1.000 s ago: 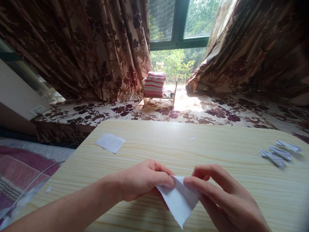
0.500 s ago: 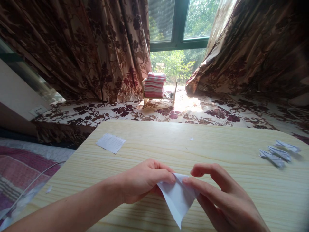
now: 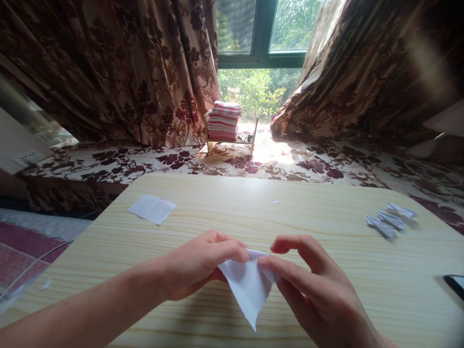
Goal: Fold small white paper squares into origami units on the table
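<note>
A piece of white paper (image 3: 247, 285), folded along its top edge and tapering to a point at the bottom, is held between both hands above the table. My left hand (image 3: 206, 263) pinches its upper left corner, thumb on top and fingers behind. On the right side, my right hand (image 3: 313, 280) grips the paper between thumb and fingers, with the index finger raised and bent above it. The fingers behind the sheet are partly hidden.
A flat paper sheet (image 3: 152, 209) lies at the table's (image 3: 203, 203) back left. Several folded paper pieces (image 3: 389, 220) sit at the right. A dark-edged device (image 3: 455, 285) shows at the right edge. Beyond, a small rack holds folded striped cloths (image 3: 224, 121) on the window ledge.
The view has turned slightly to the right, so everything sits further left and the device has come into sight. Both hands keep their hold on the paper, almost unchanged.
</note>
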Demonstrator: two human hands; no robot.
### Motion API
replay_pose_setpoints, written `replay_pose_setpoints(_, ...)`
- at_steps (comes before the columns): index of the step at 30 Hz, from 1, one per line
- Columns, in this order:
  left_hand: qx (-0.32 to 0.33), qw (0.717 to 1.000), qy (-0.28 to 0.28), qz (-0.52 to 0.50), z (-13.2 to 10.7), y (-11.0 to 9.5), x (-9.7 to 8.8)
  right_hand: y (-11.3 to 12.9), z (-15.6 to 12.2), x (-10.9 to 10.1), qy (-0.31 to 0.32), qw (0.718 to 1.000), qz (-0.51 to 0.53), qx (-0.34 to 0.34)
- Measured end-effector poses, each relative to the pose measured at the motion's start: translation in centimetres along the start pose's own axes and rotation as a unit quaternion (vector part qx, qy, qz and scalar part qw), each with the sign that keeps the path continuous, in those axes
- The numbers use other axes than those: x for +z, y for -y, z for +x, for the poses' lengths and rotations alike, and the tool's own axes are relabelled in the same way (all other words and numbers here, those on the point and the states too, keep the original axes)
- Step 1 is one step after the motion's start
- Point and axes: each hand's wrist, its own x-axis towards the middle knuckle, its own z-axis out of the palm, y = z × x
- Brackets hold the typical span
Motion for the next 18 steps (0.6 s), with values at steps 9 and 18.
replay_pose_setpoints(9,0.0,1.0,-0.015,0.012,0.01,0.02,0.17,0.08,-0.37,0.15,0.0,1.0,-0.002,0.015)
replay_pose_setpoints(18,0.044,0.996,-0.036,0.069,-0.11,0.19,0.38,-0.21,-0.31,0.25,0.002,1.0,-0.003,-0.018)
